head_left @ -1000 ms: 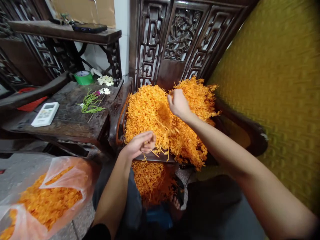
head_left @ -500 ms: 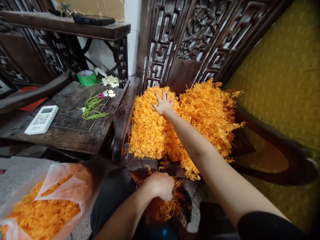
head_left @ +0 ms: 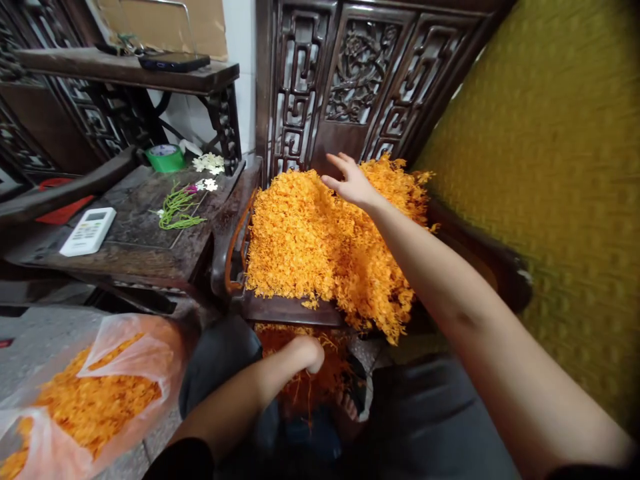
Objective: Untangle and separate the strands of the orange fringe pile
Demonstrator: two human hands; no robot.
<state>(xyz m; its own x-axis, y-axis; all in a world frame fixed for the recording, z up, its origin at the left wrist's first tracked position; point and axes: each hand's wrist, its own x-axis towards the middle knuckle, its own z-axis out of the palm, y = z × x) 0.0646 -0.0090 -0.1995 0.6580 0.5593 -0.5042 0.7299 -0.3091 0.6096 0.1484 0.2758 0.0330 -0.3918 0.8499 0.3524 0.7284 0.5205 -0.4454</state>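
A big heap of orange thread-like strands (head_left: 300,247) covers the seat of a dark carved wooden chair (head_left: 290,310). My right hand (head_left: 350,181) hovers over the back of the heap, palm down with fingers spread, holding nothing. My left hand (head_left: 306,353) hangs low between my knees, just under the seat's front edge, dipped into a smaller bunch of the same orange strands (head_left: 325,387). Its fingers point down and are hidden, so its grip cannot be made out.
A clear plastic bag (head_left: 100,393) of orange strands lies on the floor at lower left. The dark side table (head_left: 150,250) holds a white remote (head_left: 89,231), green stems (head_left: 177,208), white flowers (head_left: 207,162) and a green tape roll (head_left: 166,158). A yellow cushion (head_left: 550,167) fills the right.
My left hand dropped from the heap's front edge to below the seat. My right hand went from gripping strands to lying flat on the heap, then lifted and shifted right.
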